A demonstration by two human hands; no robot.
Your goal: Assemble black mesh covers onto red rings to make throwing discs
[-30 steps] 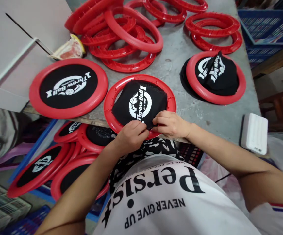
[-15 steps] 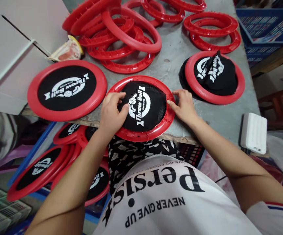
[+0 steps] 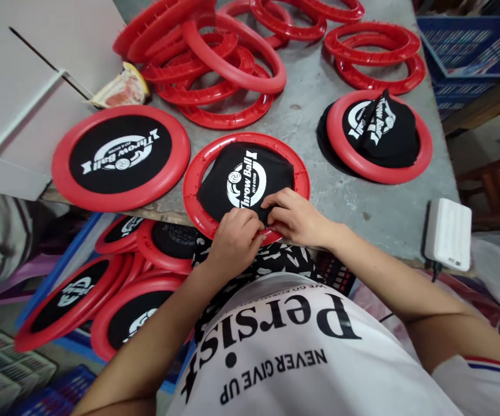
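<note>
Hands close together at near edge of black fabric (image 3: 271, 164): left hand (image 3: 235, 240) and right hand (image 3: 295, 219) both pinching it, fingers curled, exact contact partly hidden. Fabric lies inside toothed red ring (image 3: 302, 176), flat on counter (image 3: 362, 211) at its near edge, between covered disc (image 3: 120, 156) and ring with folded fabric (image 3: 380, 138). Step in hand, as judged: fixing near edge to ring teeth. Next move calls for light tension, fabric edge lined up over teeth, ring steady.
</note>
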